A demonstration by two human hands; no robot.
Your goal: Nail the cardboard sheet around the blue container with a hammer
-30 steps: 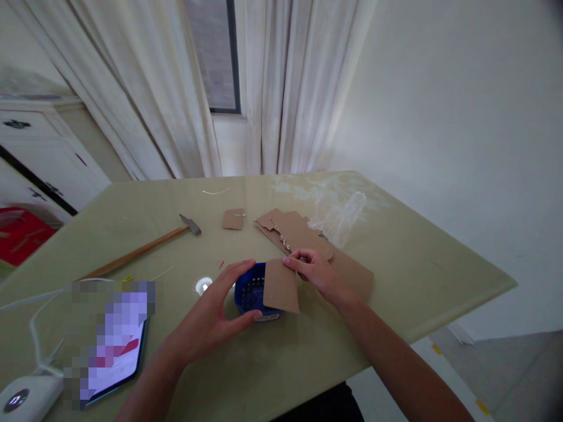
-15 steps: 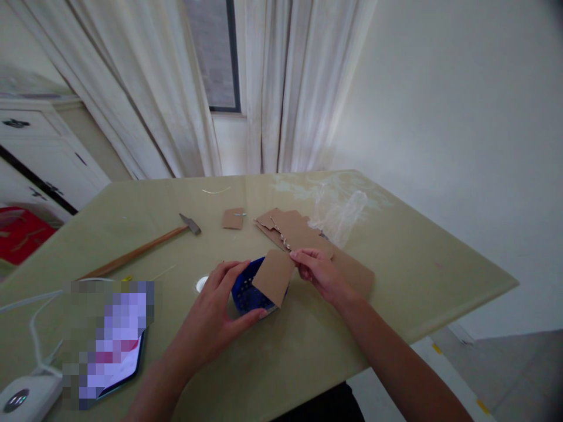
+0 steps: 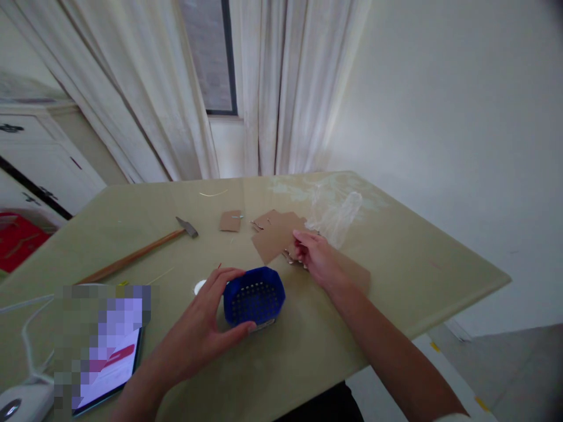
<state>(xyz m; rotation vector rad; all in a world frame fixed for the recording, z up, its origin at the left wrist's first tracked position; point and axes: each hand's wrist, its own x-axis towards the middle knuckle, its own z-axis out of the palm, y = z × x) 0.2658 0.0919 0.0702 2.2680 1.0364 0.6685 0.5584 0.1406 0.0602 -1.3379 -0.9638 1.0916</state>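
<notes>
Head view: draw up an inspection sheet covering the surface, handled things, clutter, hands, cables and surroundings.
Surface: pale green table, whitish smears near the far edge.
Handled things: perforated blue basket, opening facing up; cardboard piece overlapping the cardboard stack in view, contact unclear.
Clutter: hammer; small cardboard square; clear plastic bag; touchscreen device, partly pixelated.
Hands: left hand grips the basket's left side; right hand pinches the cardboard piece.
Cables: white cables at the left, near the touchscreen device.
Surroundings: white curtains, window, white cabinet.
</notes>
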